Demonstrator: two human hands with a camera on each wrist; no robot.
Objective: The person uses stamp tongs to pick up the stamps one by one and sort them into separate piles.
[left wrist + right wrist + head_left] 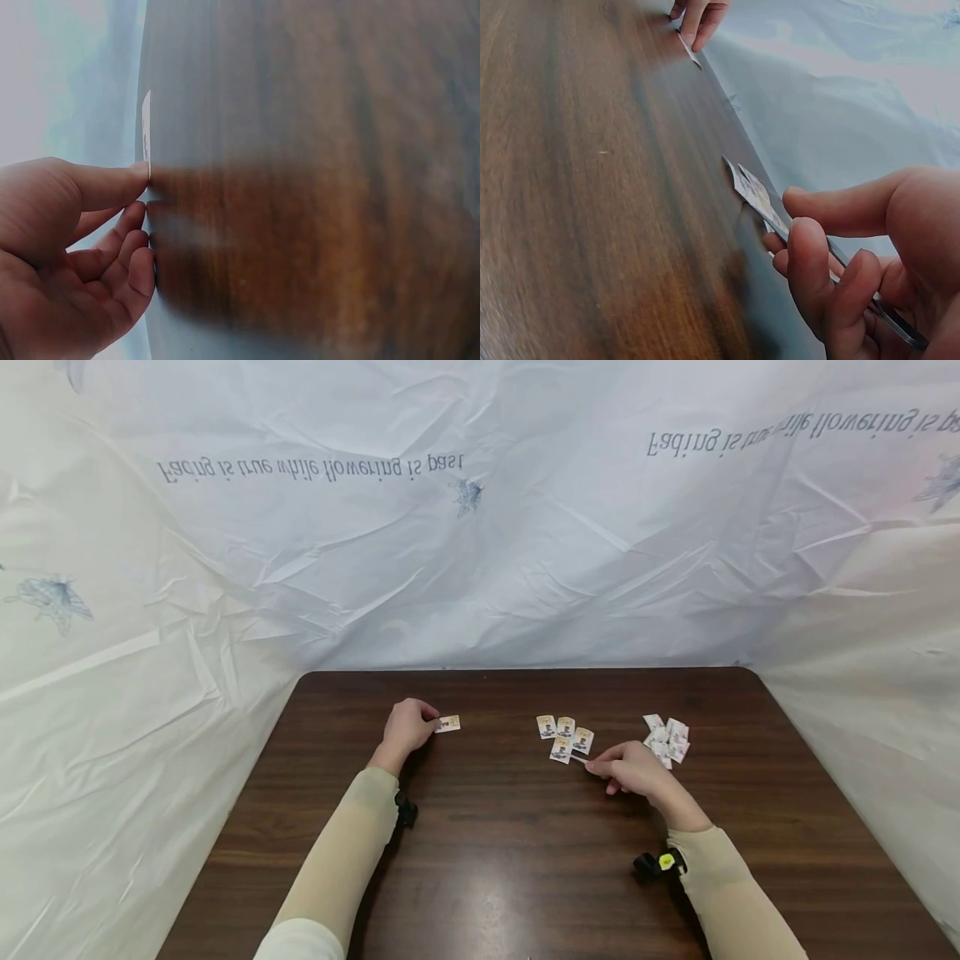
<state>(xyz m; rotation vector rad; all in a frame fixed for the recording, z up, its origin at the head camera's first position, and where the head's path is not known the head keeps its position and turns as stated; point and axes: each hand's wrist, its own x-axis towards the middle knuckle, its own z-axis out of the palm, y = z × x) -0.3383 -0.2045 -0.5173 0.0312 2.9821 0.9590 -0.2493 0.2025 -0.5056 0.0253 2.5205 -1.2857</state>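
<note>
My left hand (408,725) rests at the far left of the table and pinches the left end of a small printed card (450,723), yellow and white with a dark picture. In the left wrist view the thumb lies on that card's end, with the other fingertips down at the tabletop. My right hand (633,770) grips slim metal tweezers (889,319) between thumb and fingers. Their tips, partly hidden by the fingers in the right wrist view, reach the lowest of several similar cards (560,749) grouped right of the middle.
A loose pile of several white cards (667,731) lies beyond my right hand, partly behind it. The dark wooden table (480,843) has a rounded back edge. A white printed sheet (480,577) hangs behind and along both sides. Both wrists wear black straps.
</note>
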